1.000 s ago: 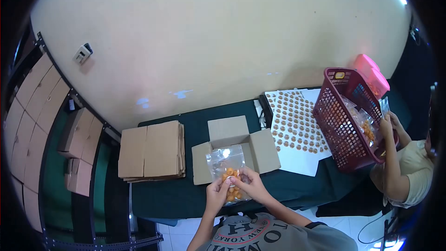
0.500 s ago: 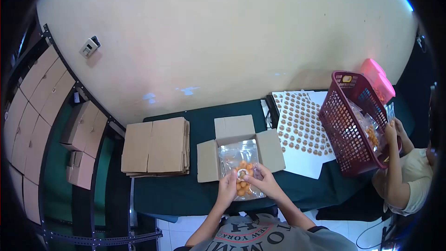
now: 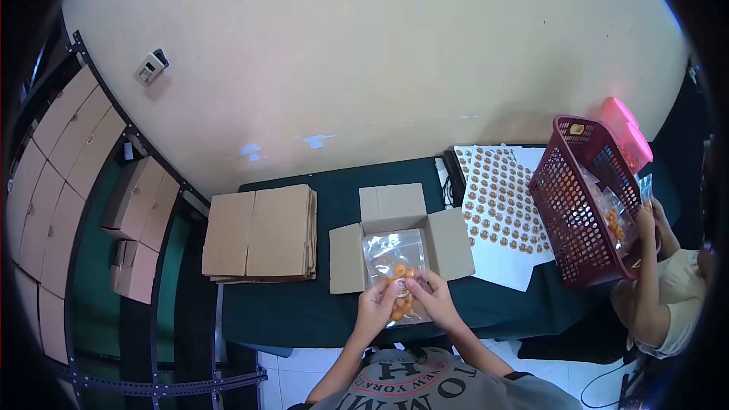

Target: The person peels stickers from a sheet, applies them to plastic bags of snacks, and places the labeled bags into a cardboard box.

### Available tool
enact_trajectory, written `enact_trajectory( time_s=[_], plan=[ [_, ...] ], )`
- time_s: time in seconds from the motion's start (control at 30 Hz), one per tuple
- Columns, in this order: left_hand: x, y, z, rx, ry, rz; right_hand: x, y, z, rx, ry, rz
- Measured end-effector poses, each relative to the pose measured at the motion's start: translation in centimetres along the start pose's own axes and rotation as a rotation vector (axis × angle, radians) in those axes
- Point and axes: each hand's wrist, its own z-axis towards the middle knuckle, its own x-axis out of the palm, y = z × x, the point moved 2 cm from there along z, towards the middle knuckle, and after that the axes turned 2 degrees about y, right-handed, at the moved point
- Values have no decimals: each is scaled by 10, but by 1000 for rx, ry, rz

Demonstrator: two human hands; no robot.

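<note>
A clear zip bag (image 3: 393, 249) with round orange snack balls (image 3: 401, 311) in its lower part is held over an open cardboard box (image 3: 347, 260). My left hand (image 3: 375, 308) grips the bag's left side, its thumb on the front. From the right, my right hand (image 3: 434, 301) grips the other side, thumb also on the front. Between the two thumbs shows part of a round white sticker (image 3: 402, 285) on the bag. My fingers behind the bag are hidden.
Flattened cardboard boxes (image 3: 262, 231) are stacked at left. Sticker sheets (image 3: 497, 216) lie right of the box. Beyond stands a maroon basket (image 3: 581, 235) holding bags, near a pink container (image 3: 626, 133). A co-worker (image 3: 672, 296) holds a small bag (image 3: 645, 188). Boxes (image 3: 57, 205) fill the left shelves.
My thumbs have closed in on the round sticker and now cover more of it. The whole view has shifted slightly. The bag stays over the box.
</note>
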Motion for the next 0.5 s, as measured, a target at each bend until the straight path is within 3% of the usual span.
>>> enact_trajectory(
  time_s=[0.13, 0.27, 0.37, 0.5],
  plan=[
    [-8, -4, 1, 84, -134, 38, 10, 0, 3, -17, 42, -17],
    [-11, -14, 5, 98, -130, 59, 6, 18, 8, -195, 186, -388],
    [-8, -10, 5, 74, -96, 29, 4, 18, 6, -127, 166, -165],
    [-1, -9, 2, 133, -13, 115, -1, 2, 2, -64, 14, -217]
  ],
)
